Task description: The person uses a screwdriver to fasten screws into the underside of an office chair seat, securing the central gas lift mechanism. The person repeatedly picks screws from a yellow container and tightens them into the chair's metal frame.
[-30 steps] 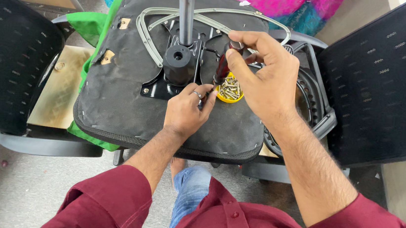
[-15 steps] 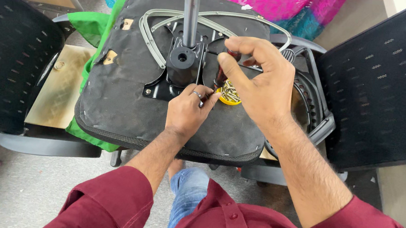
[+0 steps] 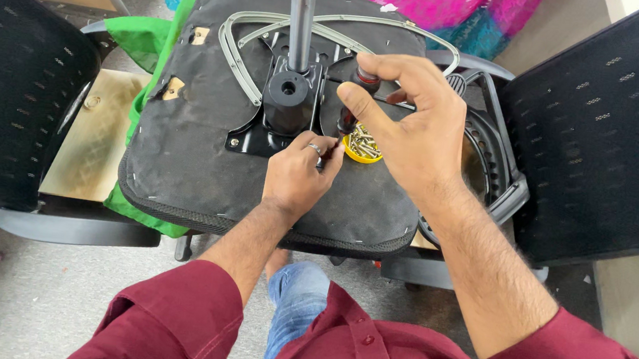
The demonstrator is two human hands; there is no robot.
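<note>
I see an upside-down chair seat (image 3: 203,168) w/ a black metal plate (image 3: 262,131) screwed on it and a post (image 3: 302,22) sticking up from the plate.

Right hand (image 3: 410,126) is closed round a screwdriver (image 3: 352,104), red and black handle, just right of the plate. The tip points down at the plate's near right corner. Left hand (image 3: 300,174) sits at that same corner, fingers pinched tight on something tiny by the tip. Prob a screw, but I can't tell, it's hidden.

A yellow cup (image 3: 362,146) of screws sits just right of the plate, touching the seat, partly behind the right hand.

I think the step is putting a screw in at that corner. Next bit needs the tip to sit in the screw head, straight up, w/ a steady push while turning.
</note>
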